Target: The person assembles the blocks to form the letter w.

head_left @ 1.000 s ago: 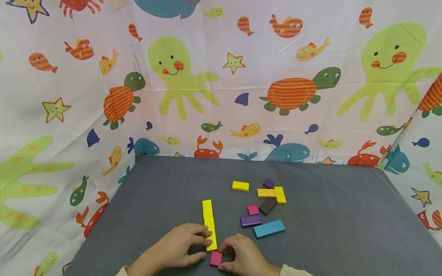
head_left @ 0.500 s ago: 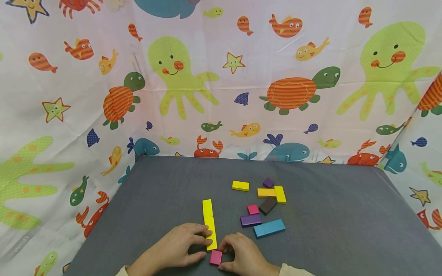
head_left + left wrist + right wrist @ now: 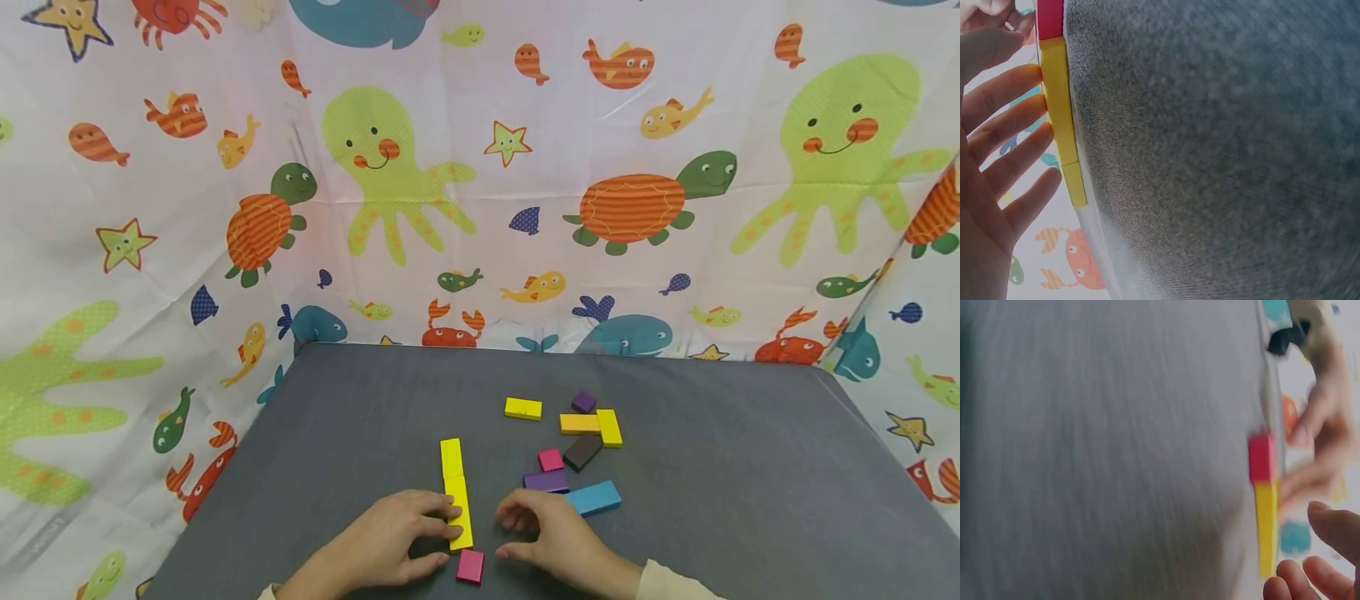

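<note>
A longer yellow block [image 3: 457, 487] and a shorter yellow block [image 3: 451, 457] lie end to end in a line on the grey table. At the near end of that line sits a pink block [image 3: 470, 566]. My left hand [image 3: 397, 533] rests its fingertips along the left side and top of the longer yellow block, its thumb beside the pink one. In the left wrist view its fingers are extended and spread. My right hand [image 3: 558, 537] hovers right of the pink block, apart from it, fingers loosely bent and holding nothing. It partly covers a blue block [image 3: 596, 497].
Right of the line lie a purple block [image 3: 546, 481], another pink block [image 3: 551, 459], a dark brown block [image 3: 582, 452], an orange-yellow block [image 3: 579, 424], an upright-set yellow block [image 3: 609, 427], a small purple block [image 3: 583, 402] and a lone yellow block [image 3: 522, 408]. A printed cloth [image 3: 487, 200] surrounds the table.
My right hand has let go of the near pink block and moved right, toward the blue block. My left hand stays at the yellow block. The view has tilted slightly.
</note>
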Demonstrator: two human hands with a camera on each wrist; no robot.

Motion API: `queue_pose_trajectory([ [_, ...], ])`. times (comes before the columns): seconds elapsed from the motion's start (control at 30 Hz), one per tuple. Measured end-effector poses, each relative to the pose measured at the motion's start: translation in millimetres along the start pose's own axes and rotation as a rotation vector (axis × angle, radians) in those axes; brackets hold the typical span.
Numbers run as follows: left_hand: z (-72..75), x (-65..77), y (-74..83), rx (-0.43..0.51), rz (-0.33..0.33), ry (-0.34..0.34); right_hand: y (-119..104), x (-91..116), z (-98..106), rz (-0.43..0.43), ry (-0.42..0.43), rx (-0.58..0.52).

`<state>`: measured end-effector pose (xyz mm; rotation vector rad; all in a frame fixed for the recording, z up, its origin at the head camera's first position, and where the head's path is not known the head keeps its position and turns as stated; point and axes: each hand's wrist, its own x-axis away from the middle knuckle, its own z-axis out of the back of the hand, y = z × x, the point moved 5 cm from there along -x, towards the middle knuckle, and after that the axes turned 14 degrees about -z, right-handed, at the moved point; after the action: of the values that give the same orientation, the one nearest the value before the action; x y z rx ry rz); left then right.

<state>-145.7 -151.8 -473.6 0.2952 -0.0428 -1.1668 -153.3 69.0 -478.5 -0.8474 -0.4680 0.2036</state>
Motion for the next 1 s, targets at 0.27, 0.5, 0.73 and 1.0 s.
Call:
queue_pose_trajectory([
  [0.27,-0.6,0.1,-0.7,0.001,-0.004,-0.006,21,-6,79,-0.026,0.406,-0.033],
  [0.5,-1.4,-0.3,-2.6,-0.006,-0.008,-0.009,60,-22,148,0.015,0.488,0.058],
  [0.73,0.0,-0.5,-2.2,-0.005,-0.012,0.001,109,-38,179,0.048,0.286,0.089],
  [1.0,0.0,-1.4,-3.4,0.004,-0.011,-0.011,141,-49,178,0.012,0.192,0.119],
])
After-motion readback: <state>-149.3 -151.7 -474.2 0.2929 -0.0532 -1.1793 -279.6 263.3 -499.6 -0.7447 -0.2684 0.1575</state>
